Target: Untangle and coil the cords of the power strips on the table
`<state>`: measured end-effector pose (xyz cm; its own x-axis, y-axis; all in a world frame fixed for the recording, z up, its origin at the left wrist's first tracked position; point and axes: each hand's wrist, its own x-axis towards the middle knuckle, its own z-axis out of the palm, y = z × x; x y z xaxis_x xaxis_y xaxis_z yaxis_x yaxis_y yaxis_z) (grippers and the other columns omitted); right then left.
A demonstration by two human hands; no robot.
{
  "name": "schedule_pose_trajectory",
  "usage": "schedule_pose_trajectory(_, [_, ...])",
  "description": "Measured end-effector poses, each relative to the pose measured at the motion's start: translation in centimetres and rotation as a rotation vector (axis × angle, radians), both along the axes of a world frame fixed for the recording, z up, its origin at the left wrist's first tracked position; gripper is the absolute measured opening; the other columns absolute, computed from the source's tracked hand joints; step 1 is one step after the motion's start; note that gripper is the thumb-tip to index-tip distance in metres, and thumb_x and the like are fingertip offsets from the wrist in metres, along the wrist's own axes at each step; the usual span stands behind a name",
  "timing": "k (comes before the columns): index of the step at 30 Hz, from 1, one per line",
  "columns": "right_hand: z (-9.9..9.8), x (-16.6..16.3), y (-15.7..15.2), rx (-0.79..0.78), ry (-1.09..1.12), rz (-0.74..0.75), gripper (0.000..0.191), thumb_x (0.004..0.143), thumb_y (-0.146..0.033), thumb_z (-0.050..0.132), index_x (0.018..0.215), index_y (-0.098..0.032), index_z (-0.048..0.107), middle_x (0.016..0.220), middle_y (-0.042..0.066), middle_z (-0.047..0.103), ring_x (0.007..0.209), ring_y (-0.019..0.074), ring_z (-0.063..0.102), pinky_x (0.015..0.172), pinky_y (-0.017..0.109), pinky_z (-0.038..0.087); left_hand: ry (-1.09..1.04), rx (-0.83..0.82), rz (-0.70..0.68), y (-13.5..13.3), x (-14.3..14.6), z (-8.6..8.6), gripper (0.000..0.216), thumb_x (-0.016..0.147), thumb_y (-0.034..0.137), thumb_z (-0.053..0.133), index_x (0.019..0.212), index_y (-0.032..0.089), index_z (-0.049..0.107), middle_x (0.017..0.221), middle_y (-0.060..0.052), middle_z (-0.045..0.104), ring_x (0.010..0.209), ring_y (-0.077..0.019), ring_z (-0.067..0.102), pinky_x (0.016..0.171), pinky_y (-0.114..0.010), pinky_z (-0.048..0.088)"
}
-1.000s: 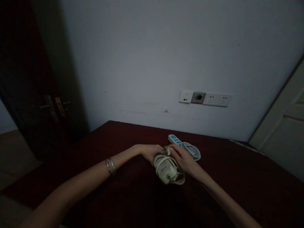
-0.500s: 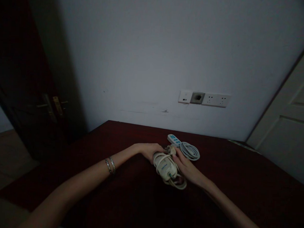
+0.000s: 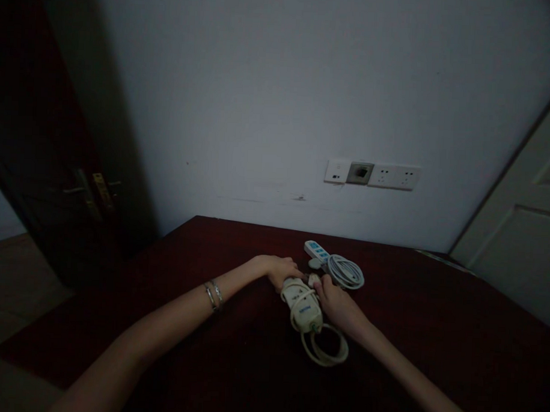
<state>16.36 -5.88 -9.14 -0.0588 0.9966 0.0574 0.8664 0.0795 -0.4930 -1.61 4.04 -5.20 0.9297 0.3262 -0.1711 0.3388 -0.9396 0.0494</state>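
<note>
A cream-coloured power strip [image 3: 305,310] lies at the middle of the dark red table, its own cord [image 3: 328,358] wound around it and looped at the near end. My left hand [image 3: 282,271] is closed on the far end of this strip. The fingers of my right hand [image 3: 337,301] close around the cord's plug [image 3: 314,281] beside the strip's upper right side. Just beyond my hands lies a second, white power strip [image 3: 317,251] with blue sockets. Its grey-white cord [image 3: 346,272] is coiled to the right of it, with a plug [image 3: 317,264] lying next to it.
The dark red table [image 3: 234,355] reaches back to a pale wall. Wall sockets [image 3: 393,177] and a grey socket plate [image 3: 360,173] sit above it. To the left is a dark door with a metal handle [image 3: 101,191], to the right a white panelled door [image 3: 536,227].
The cream power strip has come down toward the table, and its cord loop now spreads out at the near end. My right hand has moved slightly nearer with the plug.
</note>
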Motion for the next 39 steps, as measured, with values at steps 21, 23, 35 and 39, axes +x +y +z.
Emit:
schedule_pose_trajectory(21, [-5.5,0.7,2.1,0.211,1.01,-0.247,0.051,0.063,-0.068,0.054,0.071,-0.018,0.053,0.065,0.003,0.058,0.063,0.0181,0.054,0.06,0.029,0.044,-0.755,-0.19,0.39,-0.3,-0.4,-4.8,0.026,0.066,0.011,0.056,0.091,0.011,0.058,0.107,-0.012,0.056,0.102,-0.0214,0.051,0.089,-0.033,0.041])
schedule_pose_trajectory(23, [-5.6,0.6,2.1,0.229,1.015,-0.3,0.053,0.06,-0.07,0.055,0.07,-0.018,0.053,0.065,0.003,0.059,0.064,0.0185,0.055,0.061,0.029,0.045,-0.817,-0.175,0.427,-0.8,-0.2,-4.7,0.013,0.069,0.007,0.049,0.076,0.011,0.06,0.092,-0.009,0.06,0.089,-0.0175,0.055,0.081,-0.029,0.043])
schedule_pose_trajectory(35, [-5.7,0.8,2.2,0.224,1.047,-0.3,0.056,0.056,-0.072,0.056,0.07,-0.018,0.054,0.065,0.005,0.061,0.064,0.0199,0.057,0.059,0.03,0.046,-0.762,-0.218,0.341,-2.6,-1.1,-3.7,0.016,0.082,0.028,0.053,0.083,0.014,0.062,0.092,-0.005,0.066,0.084,-0.0149,0.059,0.078,-0.025,0.043])
schedule_pose_trajectory(39, [-4.8,0.5,1.5,0.269,1.064,-0.234,0.05,0.064,-0.068,0.054,0.076,-0.019,0.05,0.071,0.006,0.063,0.067,0.0205,0.058,0.063,0.032,0.047,-0.704,-0.103,0.376,-3.4,-0.8,-3.7,0.021,0.088,0.03,0.044,0.091,0.014,0.058,0.087,-0.004,0.064,0.078,-0.0142,0.058,0.071,-0.023,0.041])
